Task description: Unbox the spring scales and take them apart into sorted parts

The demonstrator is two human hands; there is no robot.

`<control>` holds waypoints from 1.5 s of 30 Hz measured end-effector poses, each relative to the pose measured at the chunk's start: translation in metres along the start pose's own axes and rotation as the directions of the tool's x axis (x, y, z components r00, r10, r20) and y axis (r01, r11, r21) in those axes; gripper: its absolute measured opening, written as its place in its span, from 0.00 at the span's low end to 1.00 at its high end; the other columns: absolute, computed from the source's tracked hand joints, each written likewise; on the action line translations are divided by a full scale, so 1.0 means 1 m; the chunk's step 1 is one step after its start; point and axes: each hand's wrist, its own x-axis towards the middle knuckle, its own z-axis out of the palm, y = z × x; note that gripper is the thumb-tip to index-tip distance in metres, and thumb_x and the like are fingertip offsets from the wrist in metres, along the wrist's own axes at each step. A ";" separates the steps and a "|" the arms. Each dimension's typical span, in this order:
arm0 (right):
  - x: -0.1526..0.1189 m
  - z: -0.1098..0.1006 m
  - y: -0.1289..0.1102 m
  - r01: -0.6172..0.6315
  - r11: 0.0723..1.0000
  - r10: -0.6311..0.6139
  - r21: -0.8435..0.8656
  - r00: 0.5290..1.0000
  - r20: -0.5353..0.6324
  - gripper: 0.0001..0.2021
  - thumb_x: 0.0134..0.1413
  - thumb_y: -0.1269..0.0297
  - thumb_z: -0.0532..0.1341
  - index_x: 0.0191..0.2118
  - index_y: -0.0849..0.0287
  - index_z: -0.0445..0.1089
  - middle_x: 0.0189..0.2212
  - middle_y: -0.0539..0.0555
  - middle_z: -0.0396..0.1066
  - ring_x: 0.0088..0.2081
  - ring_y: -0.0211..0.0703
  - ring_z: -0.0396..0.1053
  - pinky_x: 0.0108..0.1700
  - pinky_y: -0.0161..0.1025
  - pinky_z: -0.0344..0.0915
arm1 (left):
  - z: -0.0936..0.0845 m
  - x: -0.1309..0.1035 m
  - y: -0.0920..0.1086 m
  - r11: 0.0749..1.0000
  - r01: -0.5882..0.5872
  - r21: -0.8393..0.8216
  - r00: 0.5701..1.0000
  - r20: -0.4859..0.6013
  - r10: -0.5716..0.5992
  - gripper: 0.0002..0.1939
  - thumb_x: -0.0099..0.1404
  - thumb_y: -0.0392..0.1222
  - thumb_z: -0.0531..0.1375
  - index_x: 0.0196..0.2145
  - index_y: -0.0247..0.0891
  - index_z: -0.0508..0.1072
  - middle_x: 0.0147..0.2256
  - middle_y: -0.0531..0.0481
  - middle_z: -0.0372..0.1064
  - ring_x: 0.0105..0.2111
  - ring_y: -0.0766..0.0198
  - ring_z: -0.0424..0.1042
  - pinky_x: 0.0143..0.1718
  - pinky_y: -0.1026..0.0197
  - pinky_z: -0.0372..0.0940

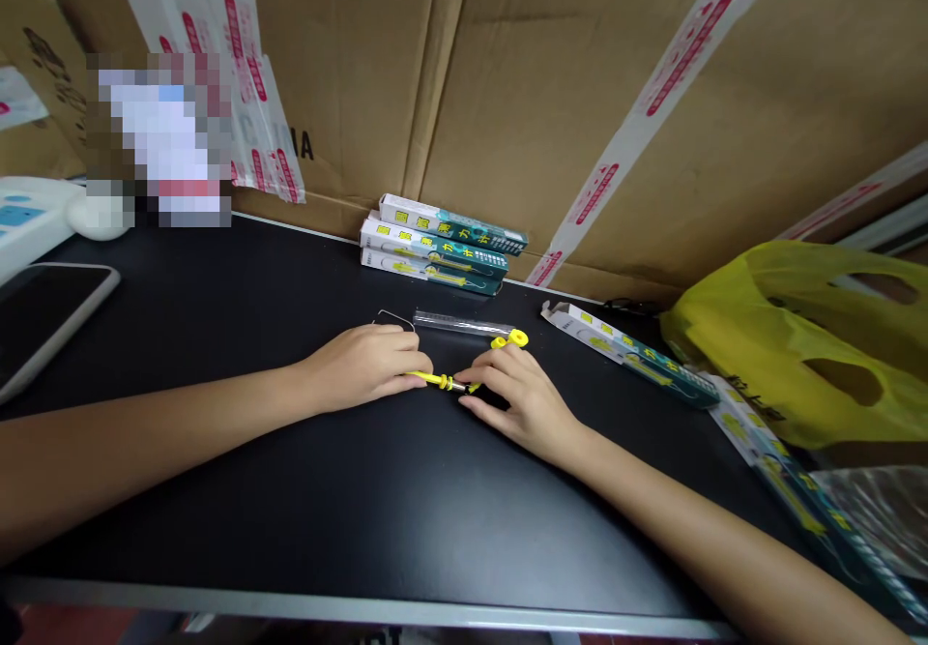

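Note:
Between my two hands lies a thin yellow rod with a metallic and black section at its right end. My left hand is closed on the rod's left part. The fingers of my right hand pinch its right end, and the palm hides part of it. Behind the hands, a clear plastic tube lies on the black table. Yellow round pieces sit at the tube's right end, just beyond my right hand. A bent metal wire hook shows behind my left fingers.
Stacked small boxes stand at the back against large cardboard. An opened box, another box and a yellow plastic bag are at the right. A phone and a white device lie at the left.

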 end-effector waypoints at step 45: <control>-0.009 0.003 -0.013 -0.137 0.899 0.199 0.416 0.974 -0.108 0.03 0.61 0.64 0.56 0.37 0.55 0.65 0.30 0.51 0.70 0.30 0.38 0.69 0.32 0.35 0.68 | -0.002 0.007 0.027 0.998 0.058 -0.008 0.997 -0.048 -0.059 0.15 0.67 0.51 0.54 0.44 0.39 0.69 0.37 0.50 0.69 0.37 0.61 0.66 0.42 0.59 0.57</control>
